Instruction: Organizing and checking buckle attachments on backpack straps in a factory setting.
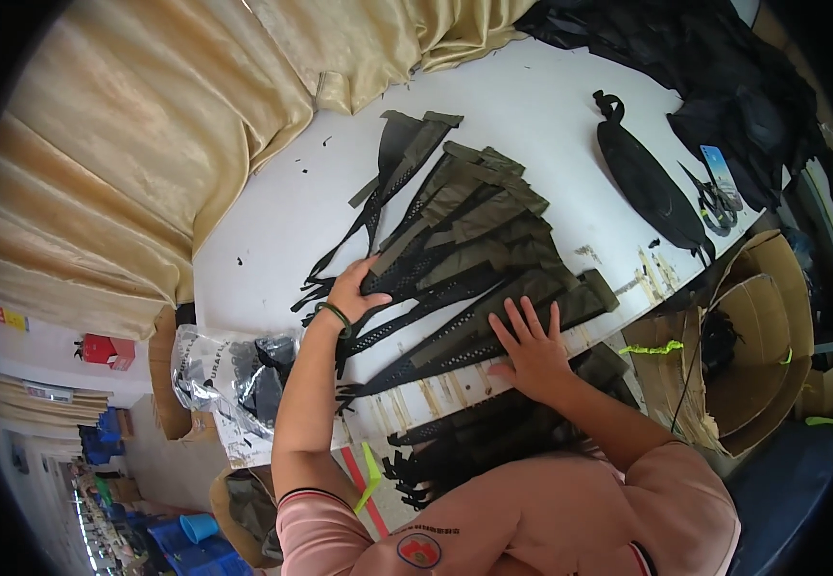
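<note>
Dark olive and black fabric pieces [474, 206] with mesh panels and narrow black strap ends lie fanned out in overlapping layers on the white table [273, 211]. My left hand [352, 293] rests at their narrow mesh ends, thumb apart from the fingers; the fingertips partly touch the mesh. Flat on the nearest piece, at the table's front edge, lies my right hand [534, 348] with fingers spread. One separate piece [402, 154] sits at the far left of the fan. More such pieces [455, 422] are between the table edge and my body.
To the right lie a long black pouch [649, 178], scissors [716, 206] and a blue card [721, 175]. Black fabric [695, 67] is heaped behind them. A cardboard box [757, 336] stands at right, a clear plastic bag [229, 370] at left. Gold curtains [138, 144] border the table.
</note>
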Action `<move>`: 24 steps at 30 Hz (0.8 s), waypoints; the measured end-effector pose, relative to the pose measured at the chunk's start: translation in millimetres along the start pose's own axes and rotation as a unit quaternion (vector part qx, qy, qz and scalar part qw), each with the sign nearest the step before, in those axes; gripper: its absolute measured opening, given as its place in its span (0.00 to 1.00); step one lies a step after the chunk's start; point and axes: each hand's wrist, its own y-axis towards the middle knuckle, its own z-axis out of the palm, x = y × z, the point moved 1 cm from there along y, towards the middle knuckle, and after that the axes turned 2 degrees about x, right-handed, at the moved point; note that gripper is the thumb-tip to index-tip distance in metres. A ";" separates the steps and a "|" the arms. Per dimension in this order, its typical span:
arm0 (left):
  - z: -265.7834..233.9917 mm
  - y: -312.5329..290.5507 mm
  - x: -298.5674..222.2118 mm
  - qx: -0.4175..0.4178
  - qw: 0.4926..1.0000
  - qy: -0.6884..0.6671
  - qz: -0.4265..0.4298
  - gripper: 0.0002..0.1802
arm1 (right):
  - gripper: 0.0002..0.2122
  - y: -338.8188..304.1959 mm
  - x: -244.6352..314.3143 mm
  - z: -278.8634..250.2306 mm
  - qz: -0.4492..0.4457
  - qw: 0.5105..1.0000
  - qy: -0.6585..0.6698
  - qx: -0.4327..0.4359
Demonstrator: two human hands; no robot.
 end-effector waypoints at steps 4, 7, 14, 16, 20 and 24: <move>5.2 -24.4 -37.6 -0.155 0.958 0.235 -0.057 0.39 | 0.35 -2.6 2.3 6.3 -0.010 1.000 -0.003 -0.010; 13.4 -46.1 -85.2 -0.197 0.976 0.063 0.073 0.26 | 0.33 -5.0 1.8 6.9 -0.012 0.999 0.009 -0.038; 62.2 -139.1 -90.4 -0.026 0.963 0.249 -0.104 0.25 | 0.29 -4.3 -4.6 15.2 -0.021 0.997 0.026 -0.067; 59.9 -154.5 -76.7 -0.058 0.959 0.241 -0.135 0.20 | 0.28 -3.3 -4.2 15.0 -0.011 0.996 0.028 -0.079; 45.5 -181.5 -64.7 -0.128 0.961 0.214 -0.119 0.11 | 0.27 -2.7 -15.7 18.6 -0.017 0.995 0.017 -0.101; 36.1 -200.2 -66.1 -0.189 0.962 0.127 -0.153 0.09 | 0.26 -3.4 -19.6 13.7 -0.024 0.994 0.035 -0.097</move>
